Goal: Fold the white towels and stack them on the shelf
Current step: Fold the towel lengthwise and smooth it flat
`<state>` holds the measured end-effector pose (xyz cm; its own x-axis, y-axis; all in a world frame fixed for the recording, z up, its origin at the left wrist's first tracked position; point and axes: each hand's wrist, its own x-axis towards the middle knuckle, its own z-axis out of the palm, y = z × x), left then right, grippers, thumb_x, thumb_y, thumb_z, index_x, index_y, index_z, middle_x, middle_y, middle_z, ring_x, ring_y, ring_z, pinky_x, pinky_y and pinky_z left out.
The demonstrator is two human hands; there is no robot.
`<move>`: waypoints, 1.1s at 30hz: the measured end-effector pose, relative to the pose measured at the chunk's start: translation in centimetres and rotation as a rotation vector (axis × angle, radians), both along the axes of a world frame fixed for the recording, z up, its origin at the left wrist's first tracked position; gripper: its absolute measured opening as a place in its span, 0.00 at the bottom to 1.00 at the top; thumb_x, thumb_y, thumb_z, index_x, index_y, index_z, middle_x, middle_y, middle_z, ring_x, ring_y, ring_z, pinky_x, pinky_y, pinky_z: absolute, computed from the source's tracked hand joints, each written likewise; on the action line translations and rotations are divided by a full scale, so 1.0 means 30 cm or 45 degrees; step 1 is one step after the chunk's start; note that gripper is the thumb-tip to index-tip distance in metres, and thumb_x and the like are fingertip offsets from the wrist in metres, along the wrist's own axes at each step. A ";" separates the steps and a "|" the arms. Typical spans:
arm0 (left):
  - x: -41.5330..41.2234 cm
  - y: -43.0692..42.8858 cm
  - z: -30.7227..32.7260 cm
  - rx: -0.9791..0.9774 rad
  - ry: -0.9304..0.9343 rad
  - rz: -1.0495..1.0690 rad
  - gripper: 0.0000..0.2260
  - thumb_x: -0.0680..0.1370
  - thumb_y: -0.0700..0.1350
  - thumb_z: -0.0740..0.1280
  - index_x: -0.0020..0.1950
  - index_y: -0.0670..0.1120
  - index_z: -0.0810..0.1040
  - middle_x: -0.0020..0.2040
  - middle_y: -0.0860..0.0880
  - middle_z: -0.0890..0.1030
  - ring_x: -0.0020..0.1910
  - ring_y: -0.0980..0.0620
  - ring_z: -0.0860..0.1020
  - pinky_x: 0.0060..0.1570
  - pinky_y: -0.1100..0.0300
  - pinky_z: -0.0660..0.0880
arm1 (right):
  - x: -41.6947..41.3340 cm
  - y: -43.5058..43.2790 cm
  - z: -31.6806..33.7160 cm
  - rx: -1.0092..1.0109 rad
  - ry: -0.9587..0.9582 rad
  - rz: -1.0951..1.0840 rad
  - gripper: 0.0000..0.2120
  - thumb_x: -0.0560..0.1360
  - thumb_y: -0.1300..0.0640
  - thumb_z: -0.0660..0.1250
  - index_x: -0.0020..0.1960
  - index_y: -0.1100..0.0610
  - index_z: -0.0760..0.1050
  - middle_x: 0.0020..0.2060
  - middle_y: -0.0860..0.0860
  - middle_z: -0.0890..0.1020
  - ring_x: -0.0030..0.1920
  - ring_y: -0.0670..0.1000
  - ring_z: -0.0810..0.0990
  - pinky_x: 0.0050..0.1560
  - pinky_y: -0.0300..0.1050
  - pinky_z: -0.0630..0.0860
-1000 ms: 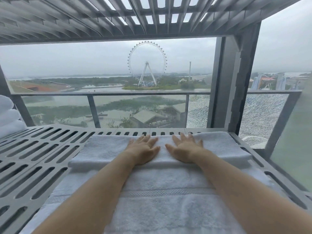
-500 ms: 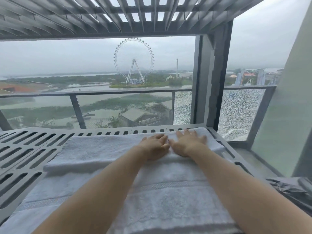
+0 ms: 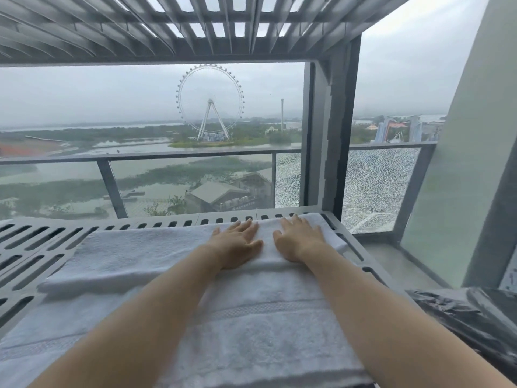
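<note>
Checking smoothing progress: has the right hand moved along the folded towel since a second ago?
Yes. The right hand has slid rightward along the white towel, nearer the right edge of the shelf.

grey slat roof (image 3: 195, 26) overhead, glass railing (image 3: 167, 156) with a shattered pane (image 3: 377, 186) right of the post (image 3: 333, 135), ferris wheel (image 3: 209, 99) beyond, overcast light.

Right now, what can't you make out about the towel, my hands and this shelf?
Head view only.
Towel: near edge cut off by the frame's bottom.
Left hand, right hand: palms face down, so the cloth beneath them is hidden.
Shelf: left end runs past the frame edge.
Dark crumpled thing, right: cut off by the frame edge, unidentifiable.
</note>
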<state>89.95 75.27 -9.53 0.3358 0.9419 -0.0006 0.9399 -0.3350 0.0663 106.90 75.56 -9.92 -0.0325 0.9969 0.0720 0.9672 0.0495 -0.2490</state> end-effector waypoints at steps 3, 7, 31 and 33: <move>0.076 -0.006 0.032 0.152 -0.070 -0.135 0.25 0.80 0.50 0.51 0.76 0.52 0.48 0.77 0.55 0.48 0.75 0.55 0.45 0.73 0.43 0.43 | 0.034 -0.003 0.005 0.099 0.021 0.008 0.27 0.76 0.49 0.46 0.74 0.57 0.55 0.75 0.55 0.56 0.74 0.54 0.53 0.72 0.56 0.51; 0.150 -0.037 0.010 0.013 -0.192 -0.142 0.21 0.81 0.51 0.50 0.75 0.56 0.55 0.77 0.56 0.53 0.75 0.56 0.51 0.73 0.47 0.45 | 0.078 0.000 0.000 -0.029 0.090 0.013 0.26 0.78 0.52 0.46 0.75 0.56 0.52 0.76 0.52 0.53 0.75 0.53 0.50 0.74 0.53 0.48; -0.588 -0.160 -0.016 -0.006 -0.035 0.142 0.30 0.74 0.69 0.45 0.74 0.62 0.46 0.77 0.53 0.46 0.75 0.52 0.43 0.70 0.40 0.39 | -0.574 -0.011 -0.006 -0.081 -0.031 0.591 0.25 0.78 0.38 0.45 0.74 0.40 0.49 0.76 0.43 0.49 0.75 0.48 0.45 0.71 0.59 0.40; -0.591 -0.166 -0.020 0.004 -0.038 0.118 0.30 0.74 0.69 0.45 0.74 0.61 0.47 0.77 0.52 0.46 0.76 0.52 0.44 0.69 0.39 0.39 | -0.573 -0.024 -0.005 0.016 0.070 0.571 0.24 0.79 0.41 0.49 0.73 0.44 0.57 0.75 0.46 0.56 0.75 0.48 0.52 0.72 0.55 0.46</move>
